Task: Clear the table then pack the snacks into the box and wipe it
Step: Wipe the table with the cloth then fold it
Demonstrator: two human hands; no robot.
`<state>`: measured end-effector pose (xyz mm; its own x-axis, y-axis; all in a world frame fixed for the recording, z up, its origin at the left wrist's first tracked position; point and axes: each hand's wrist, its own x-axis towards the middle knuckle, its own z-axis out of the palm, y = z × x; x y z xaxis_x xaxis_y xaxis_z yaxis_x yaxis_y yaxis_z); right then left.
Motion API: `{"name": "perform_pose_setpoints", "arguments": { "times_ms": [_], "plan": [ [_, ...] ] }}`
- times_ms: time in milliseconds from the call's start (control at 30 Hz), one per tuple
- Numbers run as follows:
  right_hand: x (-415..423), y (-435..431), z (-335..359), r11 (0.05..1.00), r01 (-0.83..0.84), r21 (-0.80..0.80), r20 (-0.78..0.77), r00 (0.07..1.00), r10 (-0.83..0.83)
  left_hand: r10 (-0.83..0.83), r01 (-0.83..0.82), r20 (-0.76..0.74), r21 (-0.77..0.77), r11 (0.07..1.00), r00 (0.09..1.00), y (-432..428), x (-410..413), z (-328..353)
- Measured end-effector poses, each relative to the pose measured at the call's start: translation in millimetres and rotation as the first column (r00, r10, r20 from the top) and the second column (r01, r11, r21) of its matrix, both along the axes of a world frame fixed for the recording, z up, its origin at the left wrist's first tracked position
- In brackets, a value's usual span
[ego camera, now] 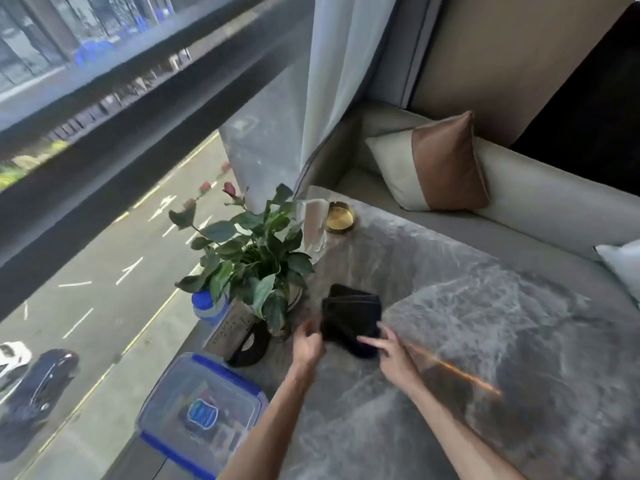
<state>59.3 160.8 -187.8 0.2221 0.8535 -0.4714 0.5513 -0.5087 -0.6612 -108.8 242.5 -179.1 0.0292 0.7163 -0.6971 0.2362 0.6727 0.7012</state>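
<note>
A stack of dark square coasters [349,318] lies on the grey marble table [467,341], slightly fanned. My left hand [306,346] grips the stack's left edge. My right hand [391,351] touches its lower right corner with fingers spread. A clear plastic box with a blue-rimmed lid [201,414] sits at the table's left near corner, lid on, with snack packets showing through it.
A potted plant with a red rose [252,251] stands at the left edge by the window. Beside it are a blue-capped bottle [207,306], a dark round object [249,344], a gold dish [339,216] and a glass [313,223]. A sofa with cushions [436,164] runs behind.
</note>
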Motion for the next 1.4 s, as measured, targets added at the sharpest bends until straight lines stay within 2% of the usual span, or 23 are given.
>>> {"name": "perform_pose_setpoints", "arguments": {
  "times_ms": [67,100,167,267,333,467,633,700,767,833,1067,1133,1200,1267,1333,1400],
  "plan": [
    [-7,-7,-13,0.997,0.014,-0.08,0.056,0.998,-0.01,0.062,-0.067,-0.05,-0.104,0.992,0.997,-10,6,-13],
    [-8,-6,-15,0.996,0.052,-0.067,0.105,0.993,-0.045,0.064,-0.074,-0.091,-0.117,0.99,0.994,-14,9,-18],
    [-6,5,-12,0.992,0.123,0.029,0.207,0.97,-0.126,0.09,-0.105,-0.164,-0.087,0.991,0.982,-20,13,-24],
    [-1,40,-3,0.986,0.125,0.112,0.266,0.952,-0.151,0.109,-0.126,-0.236,-0.055,0.991,0.966,-18,18,-27],
    [3,67,-2,0.994,0.06,0.087,0.29,0.953,-0.083,0.124,-0.144,-0.245,-0.066,0.987,0.962,-15,23,-31],
    [2,97,-13,0.991,-0.109,-0.083,0.384,0.914,0.132,0.141,-0.145,-0.271,0.004,0.989,0.952,-10,27,-29],
    [-8,92,-25,0.979,-0.119,-0.164,0.568,0.8,0.192,0.188,-0.16,-0.301,0.117,0.98,0.935,-16,14,-28],
    [-9,96,-29,0.976,-0.174,-0.132,0.618,0.755,0.219,0.173,-0.124,-0.321,0.168,0.978,0.931,-25,15,-28],
    [-12,107,-31,0.949,-0.303,-0.082,0.603,0.744,0.289,0.169,-0.094,-0.315,0.238,0.967,0.934,-31,18,-28],
    [-15,122,-32,0.911,-0.401,-0.098,0.55,0.741,0.385,0.168,-0.085,-0.295,0.274,0.958,0.941,-32,22,-26],
    [-6,144,-34,0.878,-0.454,-0.152,0.472,0.747,0.468,0.216,-0.186,-0.098,0.247,0.951,0.971,-35,24,-22],
    [3,140,-30,0.919,-0.387,-0.076,0.388,0.838,0.385,0.191,-0.179,-0.032,0.236,0.955,0.981,-37,23,-24],
    [21,135,-23,0.977,-0.212,0.008,0.152,0.966,0.209,0.152,-0.162,0.06,0.236,0.958,0.987,-37,24,-25],
    [38,133,-15,0.995,-0.08,0.057,-0.018,0.997,0.081,0.135,-0.159,0.11,0.25,0.955,0.985,-35,27,-23],
    [44,137,-12,0.993,-0.058,0.103,0.023,0.998,0.056,0.188,-0.205,0.09,0.25,0.946,0.978,-29,29,-23],
    [37,145,-16,0.983,-0.132,0.129,0.233,0.967,0.099,0.272,-0.264,-0.001,0.228,0.937,0.962,-18,29,-25]
  ]
}}
